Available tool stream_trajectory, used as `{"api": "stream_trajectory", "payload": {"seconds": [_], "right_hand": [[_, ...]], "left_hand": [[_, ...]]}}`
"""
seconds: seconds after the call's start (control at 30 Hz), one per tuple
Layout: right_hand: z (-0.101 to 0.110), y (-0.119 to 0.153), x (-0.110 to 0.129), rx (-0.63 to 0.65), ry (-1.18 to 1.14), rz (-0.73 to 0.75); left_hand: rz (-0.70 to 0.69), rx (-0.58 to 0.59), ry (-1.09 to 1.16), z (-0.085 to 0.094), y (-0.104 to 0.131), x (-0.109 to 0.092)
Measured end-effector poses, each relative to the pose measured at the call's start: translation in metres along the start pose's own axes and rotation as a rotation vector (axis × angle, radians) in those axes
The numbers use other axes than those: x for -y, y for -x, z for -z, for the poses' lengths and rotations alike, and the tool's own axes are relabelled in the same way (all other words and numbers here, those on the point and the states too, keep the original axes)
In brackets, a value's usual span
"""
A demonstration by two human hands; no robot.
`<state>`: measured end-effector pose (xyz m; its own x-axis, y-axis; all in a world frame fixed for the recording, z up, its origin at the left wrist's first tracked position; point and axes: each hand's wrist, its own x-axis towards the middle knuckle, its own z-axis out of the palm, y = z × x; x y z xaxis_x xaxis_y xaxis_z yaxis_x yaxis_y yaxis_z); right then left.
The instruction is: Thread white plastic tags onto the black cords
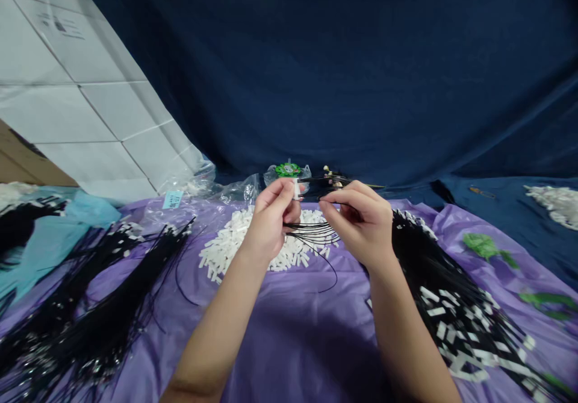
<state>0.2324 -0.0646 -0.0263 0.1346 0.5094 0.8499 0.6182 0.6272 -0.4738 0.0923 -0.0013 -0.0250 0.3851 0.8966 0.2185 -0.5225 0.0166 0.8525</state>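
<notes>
the left hand (271, 213) pinches a white tag (296, 189) above the pile of white pieces (232, 240), apparently to steady the black cords (311, 228), while the right hand (361, 217) pinches one of them between thumb and forefinger. the pile lies centrally, presumably for reach by either hand. beyond, lettering on the blue label (172, 199) and wall print (65, 27) is illegible.

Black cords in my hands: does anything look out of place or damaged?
One cord looks stray: it curls down over the purple sheet, away from the straighter bunch at your left hand. I see no clear damage.
</notes>
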Motion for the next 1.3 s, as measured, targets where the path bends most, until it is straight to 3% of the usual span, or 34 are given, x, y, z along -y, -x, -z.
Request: {"api": "stream_trajectory", "payload": {"seconds": [0.47, 0.83, 1.03, 1.3], "right_hand": [[0.002, 0.000, 0.005, 0.014, 0.096, 0.172], [-0.012, 0.007, 0.004, 0.042, 0.155, 0.123], [-0.010, 0.008, 0.006, 0.066, 0.171, 0.100], [-0.015, 0.007, -0.003, 0.091, 0.169, 0.068]], "left_hand": [[-0.060, 0.004, -0.080, -0.003, 0.005, 0.000], [-0.063, -0.026, -0.118, -0.003, 0.009, 0.002], [0.008, -0.028, -0.097, -0.007, 0.011, 0.009], [0.066, -0.149, -0.033, -0.010, 0.007, 0.006]]}}
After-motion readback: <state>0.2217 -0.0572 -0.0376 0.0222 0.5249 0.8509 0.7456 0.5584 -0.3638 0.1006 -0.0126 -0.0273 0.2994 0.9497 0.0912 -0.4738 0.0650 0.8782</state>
